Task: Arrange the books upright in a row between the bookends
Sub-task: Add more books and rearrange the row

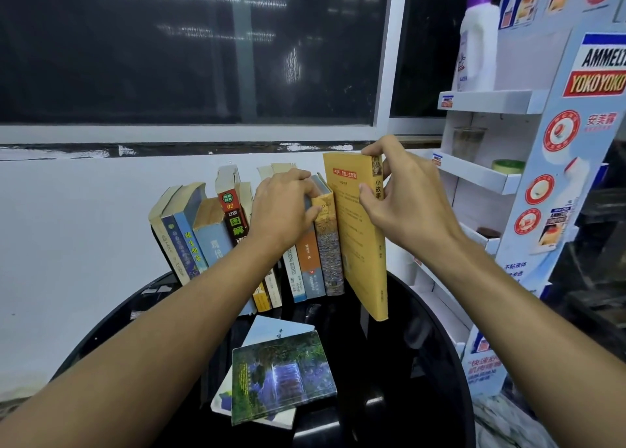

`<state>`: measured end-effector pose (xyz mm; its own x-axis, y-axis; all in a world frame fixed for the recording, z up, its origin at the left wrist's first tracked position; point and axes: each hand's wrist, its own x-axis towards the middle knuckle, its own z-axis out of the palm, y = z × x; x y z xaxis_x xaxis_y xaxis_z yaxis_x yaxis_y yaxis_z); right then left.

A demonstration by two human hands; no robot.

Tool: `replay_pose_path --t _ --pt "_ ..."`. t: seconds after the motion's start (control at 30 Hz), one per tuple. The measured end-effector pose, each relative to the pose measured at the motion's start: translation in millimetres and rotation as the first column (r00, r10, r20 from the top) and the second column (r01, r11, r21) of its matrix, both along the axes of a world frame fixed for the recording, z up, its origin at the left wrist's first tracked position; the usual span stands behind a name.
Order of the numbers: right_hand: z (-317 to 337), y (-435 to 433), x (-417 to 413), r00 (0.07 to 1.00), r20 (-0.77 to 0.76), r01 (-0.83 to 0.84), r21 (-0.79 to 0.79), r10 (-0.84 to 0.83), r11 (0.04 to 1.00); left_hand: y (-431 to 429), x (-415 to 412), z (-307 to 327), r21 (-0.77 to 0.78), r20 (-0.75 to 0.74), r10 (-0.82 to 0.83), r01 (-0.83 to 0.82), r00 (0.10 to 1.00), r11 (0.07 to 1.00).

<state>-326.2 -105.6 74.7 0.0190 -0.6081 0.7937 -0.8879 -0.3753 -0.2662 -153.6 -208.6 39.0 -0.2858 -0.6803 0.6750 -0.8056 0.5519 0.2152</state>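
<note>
On the round black glass counter (423, 346), mid-frame, the left grip (284, 207) curls over the row of worn upright books (210, 231), seemingly to steady them, while the right grip (403, 207), clamped on the tall yellow paperback (355, 231), stands it against the row's right end.

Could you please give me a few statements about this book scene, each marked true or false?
1. The right hand grips the yellow book at the row's right end. True.
2. The left hand is picking up a book from the floor. False: its fingers curl over the tops of the standing books.
3. Two flat books lie stacked on the black table. True.
4. The white bottle has a red cap. False: its cap is purple.
</note>
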Motion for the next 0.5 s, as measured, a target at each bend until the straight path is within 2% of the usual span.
replay_pose_path --t 0.5 --pt "-47 -77 5 0.995 0.095 -0.021 -0.094 0.03 0.995 -3 -2 -5 -0.027 -0.011 0.004 -0.005 1.0 1.0"
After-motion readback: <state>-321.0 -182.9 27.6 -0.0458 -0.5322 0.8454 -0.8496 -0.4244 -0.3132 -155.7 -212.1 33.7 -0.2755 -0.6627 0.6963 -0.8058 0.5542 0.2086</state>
